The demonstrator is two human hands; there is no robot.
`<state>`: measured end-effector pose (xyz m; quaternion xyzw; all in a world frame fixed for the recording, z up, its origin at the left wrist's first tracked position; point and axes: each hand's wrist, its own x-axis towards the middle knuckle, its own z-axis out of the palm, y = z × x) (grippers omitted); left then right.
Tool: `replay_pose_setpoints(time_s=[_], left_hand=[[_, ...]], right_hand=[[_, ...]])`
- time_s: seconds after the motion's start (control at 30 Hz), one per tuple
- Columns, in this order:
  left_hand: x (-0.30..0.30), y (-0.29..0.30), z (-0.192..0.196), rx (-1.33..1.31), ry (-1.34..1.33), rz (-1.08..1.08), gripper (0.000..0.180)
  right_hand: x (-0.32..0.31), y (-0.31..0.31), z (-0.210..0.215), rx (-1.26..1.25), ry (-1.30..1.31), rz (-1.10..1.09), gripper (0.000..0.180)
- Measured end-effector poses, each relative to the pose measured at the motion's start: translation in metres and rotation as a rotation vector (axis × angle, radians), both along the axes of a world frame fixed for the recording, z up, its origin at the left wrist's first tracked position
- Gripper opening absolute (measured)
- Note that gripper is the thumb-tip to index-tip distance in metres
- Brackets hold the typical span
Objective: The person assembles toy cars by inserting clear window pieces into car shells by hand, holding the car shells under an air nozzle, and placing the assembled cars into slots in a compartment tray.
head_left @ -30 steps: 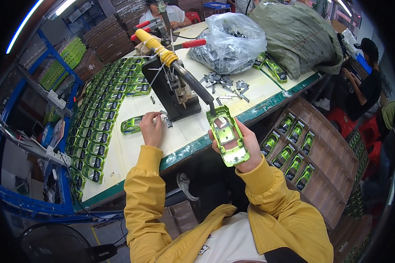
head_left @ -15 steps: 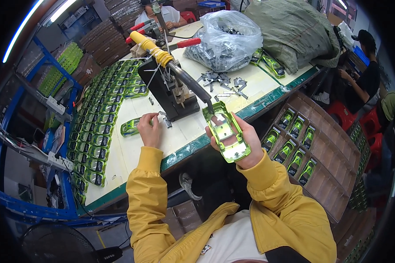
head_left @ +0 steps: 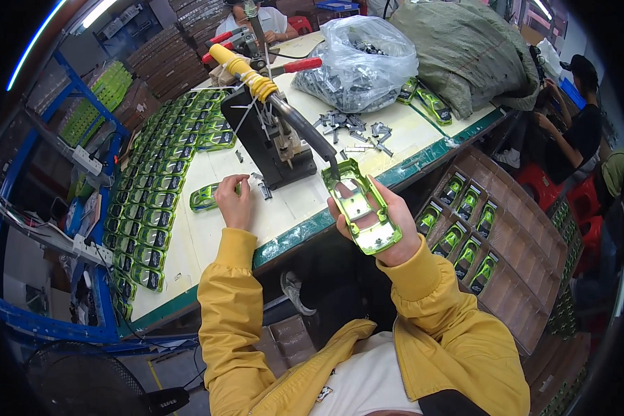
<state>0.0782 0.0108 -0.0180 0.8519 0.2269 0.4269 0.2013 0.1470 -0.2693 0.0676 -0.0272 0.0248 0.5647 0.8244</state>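
Two hands: right hand (head_left: 388, 222) grips glossy green car shell (head_left: 360, 206); left hand (head_left: 234, 201) pinches small metal part (head_left: 255, 182).

One hand press (head_left: 270, 139), two bags (head_left: 357, 62), seven boxed green cars (head_left: 464, 232)

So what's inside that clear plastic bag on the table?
The bag holds a heap of small grey metal parts, like the loose ones lying on the table before it. What lies deeper in the heap is covered.
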Motion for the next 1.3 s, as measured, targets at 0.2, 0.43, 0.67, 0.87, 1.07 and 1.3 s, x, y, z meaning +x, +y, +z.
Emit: replay_pose_setpoints(time_s=[0.2, 0.43, 0.67, 0.87, 1.07, 1.3], left_hand=[[0.000, 0.001, -0.002, -0.004, -0.002, -0.003, 0.006], [0.002, 0.002, -0.002, 0.009, 0.000, -0.005, 0.006], [0.002, 0.002, 0.000, 0.139, -0.049, -0.025, 0.007], [0.000, -0.001, 0.002, 0.073, -0.025, -0.013, 0.007], [-0.002, 0.001, 0.000, 0.007, -0.014, -0.013, 0.006], [0.001, 0.000, 0.002, 0.172, -0.071, -0.022, 0.007]], right_hand=[[0.004, -0.002, -0.001, 0.007, -0.004, 0.034, 0.035], [0.009, -0.003, -0.002, 0.009, 0.019, 0.082, 0.035], [0.014, -0.003, -0.004, 0.016, -0.016, 0.117, 0.035], [0.012, -0.001, -0.006, 0.043, -0.015, 0.091, 0.035], [0.009, 0.003, -0.010, 0.087, 0.031, 0.098, 0.037], [0.005, 0.006, -0.010, 0.112, 0.077, 0.148, 0.038]])
